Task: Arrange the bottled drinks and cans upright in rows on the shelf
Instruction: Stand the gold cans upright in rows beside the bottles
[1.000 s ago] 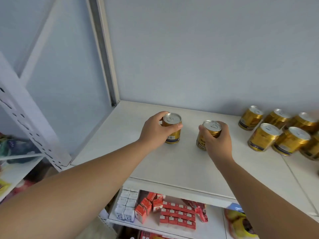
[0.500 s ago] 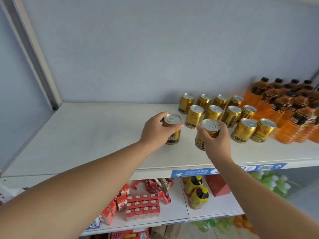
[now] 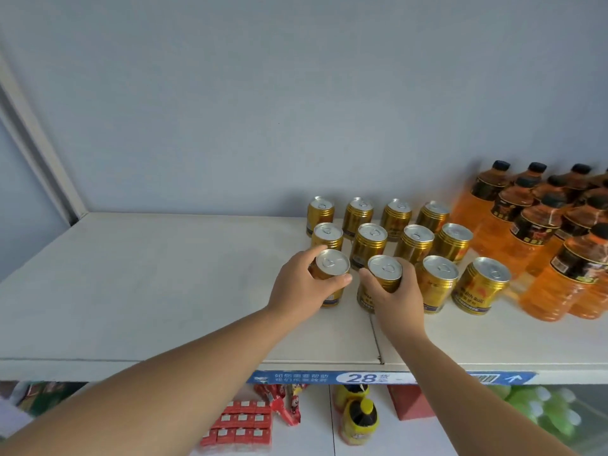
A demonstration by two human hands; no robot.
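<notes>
Each hand was clamped on a short gold metal can with a silver pull-tab lid — the left hand (image 3: 304, 284) on one (image 3: 328, 276), the right hand (image 3: 393, 292) on another (image 3: 381, 280) — at the front row of the white shelf (image 3: 148, 291). Any sideways nudge looked likely to topple the packed neighbouring gold cans (image 3: 434, 284).

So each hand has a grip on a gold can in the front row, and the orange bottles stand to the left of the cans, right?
Not quite: the head view shows the orange bottles to the right of the cans. The rest holds: the left hand and right hand each grip a gold can in the front row.
</notes>
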